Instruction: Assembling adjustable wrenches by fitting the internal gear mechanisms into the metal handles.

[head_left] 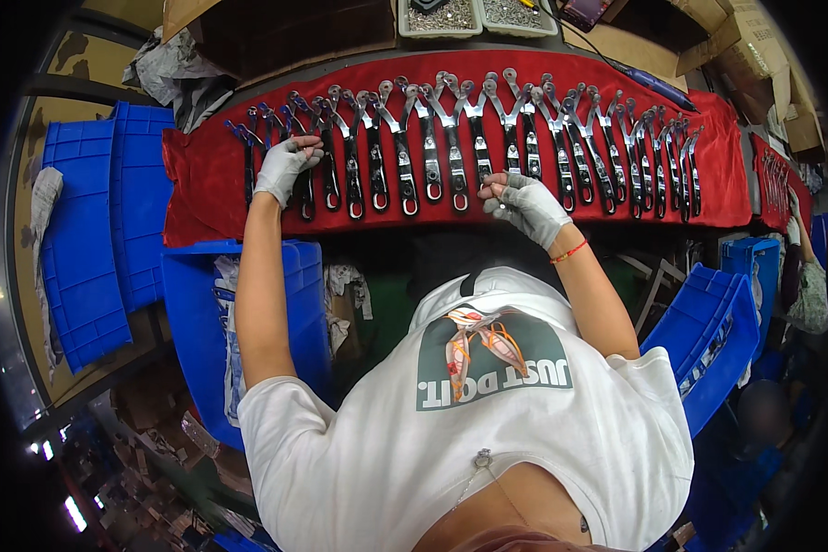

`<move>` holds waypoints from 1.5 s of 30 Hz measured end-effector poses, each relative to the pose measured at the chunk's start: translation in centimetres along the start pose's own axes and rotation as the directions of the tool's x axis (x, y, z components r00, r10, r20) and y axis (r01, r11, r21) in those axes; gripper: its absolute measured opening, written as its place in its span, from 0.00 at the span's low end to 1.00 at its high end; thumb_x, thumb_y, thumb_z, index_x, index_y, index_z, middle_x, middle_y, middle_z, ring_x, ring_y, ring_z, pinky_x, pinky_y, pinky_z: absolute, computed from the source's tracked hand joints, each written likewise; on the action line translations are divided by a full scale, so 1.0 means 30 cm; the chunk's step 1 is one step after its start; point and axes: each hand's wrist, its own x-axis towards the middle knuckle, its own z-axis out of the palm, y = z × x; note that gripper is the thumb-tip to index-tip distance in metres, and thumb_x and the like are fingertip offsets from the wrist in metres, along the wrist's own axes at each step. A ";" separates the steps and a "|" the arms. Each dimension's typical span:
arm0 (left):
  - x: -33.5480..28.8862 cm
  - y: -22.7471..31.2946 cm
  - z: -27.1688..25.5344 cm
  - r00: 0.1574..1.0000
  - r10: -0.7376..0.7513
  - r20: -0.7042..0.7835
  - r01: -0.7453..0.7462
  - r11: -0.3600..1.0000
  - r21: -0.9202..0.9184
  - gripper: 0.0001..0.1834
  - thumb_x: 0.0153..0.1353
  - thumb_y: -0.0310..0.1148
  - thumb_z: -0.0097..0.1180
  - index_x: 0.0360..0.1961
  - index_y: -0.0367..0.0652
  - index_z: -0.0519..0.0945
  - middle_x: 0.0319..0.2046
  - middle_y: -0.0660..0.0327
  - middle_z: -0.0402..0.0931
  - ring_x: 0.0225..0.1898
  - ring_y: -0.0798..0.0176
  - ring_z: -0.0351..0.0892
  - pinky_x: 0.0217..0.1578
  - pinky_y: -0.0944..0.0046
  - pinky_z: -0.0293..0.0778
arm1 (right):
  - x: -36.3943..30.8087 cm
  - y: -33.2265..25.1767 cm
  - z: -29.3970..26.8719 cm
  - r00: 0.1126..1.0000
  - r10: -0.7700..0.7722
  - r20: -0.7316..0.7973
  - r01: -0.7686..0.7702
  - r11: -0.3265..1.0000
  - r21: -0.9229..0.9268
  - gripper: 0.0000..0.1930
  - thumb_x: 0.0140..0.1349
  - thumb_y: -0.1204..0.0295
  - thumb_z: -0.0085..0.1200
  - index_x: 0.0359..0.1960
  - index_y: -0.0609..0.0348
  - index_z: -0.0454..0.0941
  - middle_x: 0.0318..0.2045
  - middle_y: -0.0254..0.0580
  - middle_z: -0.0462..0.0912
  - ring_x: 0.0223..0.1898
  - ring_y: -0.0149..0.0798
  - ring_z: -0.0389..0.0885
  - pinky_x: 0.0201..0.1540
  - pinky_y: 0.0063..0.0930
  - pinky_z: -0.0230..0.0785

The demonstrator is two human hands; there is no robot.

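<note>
A long row of metal tools [455, 156] with dark handles and shiny forked heads lies side by side on a red cloth [202, 193]. Each handle has a slot near its lower end. My left hand [287, 168], in a pale glove with bare fingertips, is over the left part of the row, thumb and fingers pinched together beside a tool; what they hold is too small to tell. Gloved the same way, my right hand [531, 207] is at the near ends of the handles right of the middle. Its fingertips are pinched together on something small that I cannot make out.
Two pale trays of small metal parts [440, 17] stand beyond the cloth. A dark power screwdriver [655, 87] on a cord lies at the back right. Blue crates [189, 322] flank me, with cardboard boxes [294, 37] behind the bench. Another person's arm [803, 241] shows at far right.
</note>
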 end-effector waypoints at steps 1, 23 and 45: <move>-0.018 0.015 0.007 1.000 0.000 -0.002 0.000 1.000 -0.001 0.14 0.60 0.24 0.53 0.47 0.34 0.74 0.40 0.58 0.78 0.36 0.69 0.77 0.39 0.74 0.74 | -0.001 -0.004 0.013 0.999 -0.031 -0.014 0.030 0.999 -0.030 0.12 0.64 0.76 0.48 0.48 0.65 0.68 0.38 0.47 0.79 0.36 0.38 0.81 0.36 0.22 0.74; -0.153 -0.004 -0.055 0.985 -0.030 -0.171 0.038 0.998 0.040 0.08 0.59 0.35 0.59 0.37 0.43 0.79 0.27 0.69 0.77 0.24 0.80 0.70 0.25 0.79 0.65 | 0.182 -0.027 0.149 0.913 -0.358 0.195 0.186 -0.060 -0.981 0.06 0.48 0.71 0.59 0.25 0.59 0.81 0.27 0.54 0.80 0.34 0.53 0.80 0.39 0.43 0.71; 0.092 0.037 -0.108 0.990 -0.129 -0.052 0.125 0.661 0.740 0.08 0.43 0.30 0.71 0.23 0.41 0.82 0.20 0.66 0.77 0.22 0.72 0.71 0.25 0.69 0.69 | 0.001 0.085 0.070 0.990 -0.131 -0.050 0.135 0.987 0.090 0.12 0.64 0.79 0.45 0.48 0.70 0.69 0.38 0.49 0.78 0.34 0.36 0.79 0.37 0.23 0.74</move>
